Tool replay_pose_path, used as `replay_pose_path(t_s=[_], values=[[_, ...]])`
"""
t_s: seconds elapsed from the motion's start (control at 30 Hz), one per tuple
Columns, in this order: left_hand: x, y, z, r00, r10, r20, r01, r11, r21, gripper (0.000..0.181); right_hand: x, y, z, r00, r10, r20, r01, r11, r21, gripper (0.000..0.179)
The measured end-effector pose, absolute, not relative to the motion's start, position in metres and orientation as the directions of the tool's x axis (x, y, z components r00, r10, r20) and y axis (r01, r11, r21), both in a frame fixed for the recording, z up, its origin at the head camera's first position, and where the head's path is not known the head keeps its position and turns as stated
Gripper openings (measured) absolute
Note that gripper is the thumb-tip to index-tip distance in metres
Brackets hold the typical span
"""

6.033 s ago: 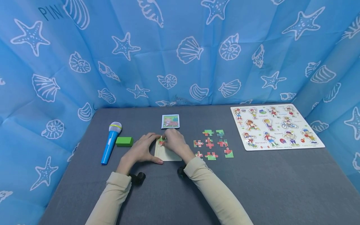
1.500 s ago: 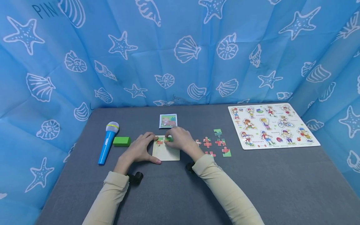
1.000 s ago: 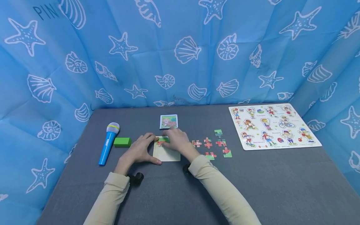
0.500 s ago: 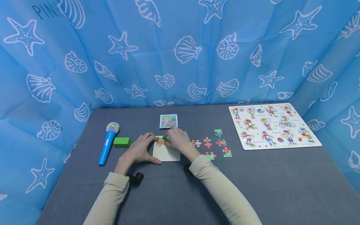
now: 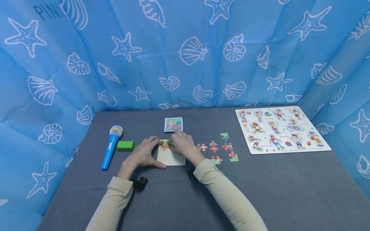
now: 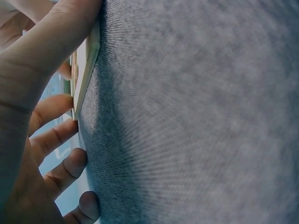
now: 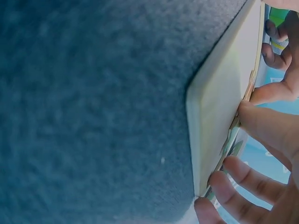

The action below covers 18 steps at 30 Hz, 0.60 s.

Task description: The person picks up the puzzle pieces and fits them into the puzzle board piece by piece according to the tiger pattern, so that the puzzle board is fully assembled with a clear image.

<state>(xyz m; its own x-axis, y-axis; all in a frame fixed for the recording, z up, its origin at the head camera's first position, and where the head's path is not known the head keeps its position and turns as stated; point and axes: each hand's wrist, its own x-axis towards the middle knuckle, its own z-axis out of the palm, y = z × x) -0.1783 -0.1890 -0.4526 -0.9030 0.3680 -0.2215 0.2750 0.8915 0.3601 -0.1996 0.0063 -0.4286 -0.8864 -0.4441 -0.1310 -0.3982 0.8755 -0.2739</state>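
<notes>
A square pale wooden puzzle board [image 5: 170, 159] lies on the table, with red and green jigsaw pieces [image 5: 165, 146] along its far edge. My left hand [image 5: 144, 153] holds the board at its left side, thumb at the near corner and fingers at the far edge. The left wrist view shows the thumb across the board's edge [image 6: 86, 70]. My right hand [image 5: 182, 144] pinches a jigsaw piece [image 7: 230, 136] down at the board's far side; the hand mostly covers it in the head view. In the right wrist view the thumb presses beside the left hand's fingertip.
Several loose jigsaw pieces [image 5: 214, 147] lie right of the board, one partly behind the right wrist. A small picture card [image 5: 173, 124] sits beyond the board. At left are a green block [image 5: 125, 146] and a blue toy microphone [image 5: 111, 149]; a sports picture board [image 5: 281, 130] lies far right.
Since six seconds ago, a loose green and red piece has left the group at right, and the board's far row shows more pieces. Over the last second the right hand shifts only slightly there.
</notes>
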Motion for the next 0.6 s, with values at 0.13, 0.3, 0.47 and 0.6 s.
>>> replay_pose_path(t_s=[0.13,0.3,0.47,0.6], values=[[-0.178,-0.189,-0.453,-0.904,0.361,-0.228,0.267,0.894,0.359,0.109,-0.199,0.005,-0.430,-0.886,-0.438,-0.151,-0.392,0.882,-0.261,0.020],[-0.178,-0.188,-0.454,-0.903,0.361,-0.232,0.263,0.893,0.367,0.108,-0.198,0.007,-0.430,-0.880,-0.438,-0.183,-0.378,0.879,-0.291,0.023],[-0.178,-0.189,-0.453,-0.898,0.377,-0.226,0.279,0.886,0.370,0.104,-0.202,0.012,-0.434,-0.882,-0.445,-0.157,-0.366,0.856,-0.366,0.026],[-0.178,-0.189,-0.452,-0.887,0.401,-0.229,0.306,0.882,0.357,0.101,-0.204,0.016,-0.438,-0.897,-0.425,-0.121,-0.335,0.833,-0.441,0.031]])
